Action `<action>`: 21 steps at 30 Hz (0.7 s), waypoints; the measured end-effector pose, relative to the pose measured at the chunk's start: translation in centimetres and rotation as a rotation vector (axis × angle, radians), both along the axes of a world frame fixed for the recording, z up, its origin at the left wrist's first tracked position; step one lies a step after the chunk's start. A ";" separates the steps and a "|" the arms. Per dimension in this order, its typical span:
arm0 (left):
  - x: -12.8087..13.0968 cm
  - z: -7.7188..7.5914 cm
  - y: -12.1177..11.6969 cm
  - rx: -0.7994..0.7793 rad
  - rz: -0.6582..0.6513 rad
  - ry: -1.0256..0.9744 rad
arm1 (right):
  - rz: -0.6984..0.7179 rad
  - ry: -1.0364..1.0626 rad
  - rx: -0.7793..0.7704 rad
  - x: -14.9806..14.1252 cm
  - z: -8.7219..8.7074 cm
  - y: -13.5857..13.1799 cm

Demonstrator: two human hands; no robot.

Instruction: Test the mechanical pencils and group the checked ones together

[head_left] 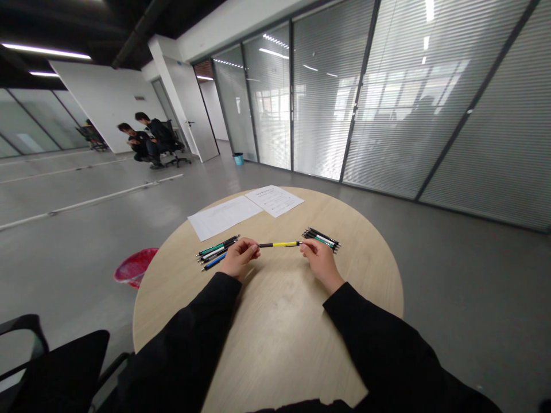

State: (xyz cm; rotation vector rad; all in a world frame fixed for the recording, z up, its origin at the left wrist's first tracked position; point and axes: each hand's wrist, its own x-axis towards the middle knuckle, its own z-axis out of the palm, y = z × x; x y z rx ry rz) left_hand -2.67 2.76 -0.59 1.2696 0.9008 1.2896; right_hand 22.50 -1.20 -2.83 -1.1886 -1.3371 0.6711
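I have the yellow-and-black pen (285, 244) pinched at both ends, straight across the gap between my hands. My left hand (241, 256) closes thumb and fingers on its dark end, and my right hand (319, 261) nips the other, next to the clip. Held only by its ends, I judge, the pen lies level and both hands can steady it, with most of the barrel left uncovered.

Just outside my left hand is the left group of pens (213, 249), roughly side by side, with green, white and black barrels; the blue pen (214, 263) lies nearest me, partly behind my fingers. Just beyond my right hand is the right group of pens (322, 237), black, white and green, packed closer. Having a group beside each hand probably keeps them within easy reach and leaves the round table (279, 321) bare under my wrists.

Beyond my left hand lies a printed sheet (224, 217) with faint lines; beyond the pen, a second sheet (275, 201) carries a bolder heading. Neither text is legible from here, and I can make out no brand on any barrel
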 end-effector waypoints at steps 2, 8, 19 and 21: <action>0.0 0.0 0.0 -0.006 0.002 0.002 | 0.001 0.032 -0.007 0.0 -0.1 0.1; -0.1 -0.1 0.1 -0.014 -0.001 -0.002 | -0.004 -0.002 0.015 0.1 0.2 -0.1; -0.1 -0.1 0.1 -0.029 -0.009 0.002 | 0.023 -0.210 0.089 0.2 1.4 -1.1; -0.1 -0.1 0.1 -0.024 -0.014 0.001 | 0.026 -0.225 0.079 0.2 1.5 -1.2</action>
